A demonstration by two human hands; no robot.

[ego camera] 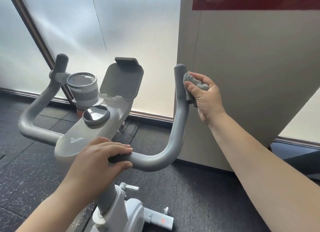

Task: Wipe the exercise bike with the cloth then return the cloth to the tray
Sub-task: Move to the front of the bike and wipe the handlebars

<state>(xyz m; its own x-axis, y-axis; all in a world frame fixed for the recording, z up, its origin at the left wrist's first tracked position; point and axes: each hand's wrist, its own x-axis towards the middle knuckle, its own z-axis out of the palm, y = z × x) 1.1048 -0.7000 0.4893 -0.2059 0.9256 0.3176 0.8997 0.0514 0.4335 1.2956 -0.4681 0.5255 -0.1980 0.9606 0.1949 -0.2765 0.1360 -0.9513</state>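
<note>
You have one exercise bike (97,127) and one grey cloth (193,83): your right hand (206,94) clutches the cloth against the right handlebar (180,100) upright, your left hand (102,158) grips the crossbar.

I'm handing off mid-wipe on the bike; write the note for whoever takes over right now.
Right hand: grips the grey cloth and holds it against the outer side of the right handlebar upright, near its tip.
Left hand: grips the handlebar's near crossbar, beside the console.
Done: cannot tell how much is already wiped.
Left: the left handlebar horn, console, round dial, tablet holder and frame below may need wiping; then return the cloth to the tray, which is not in view.
</note>
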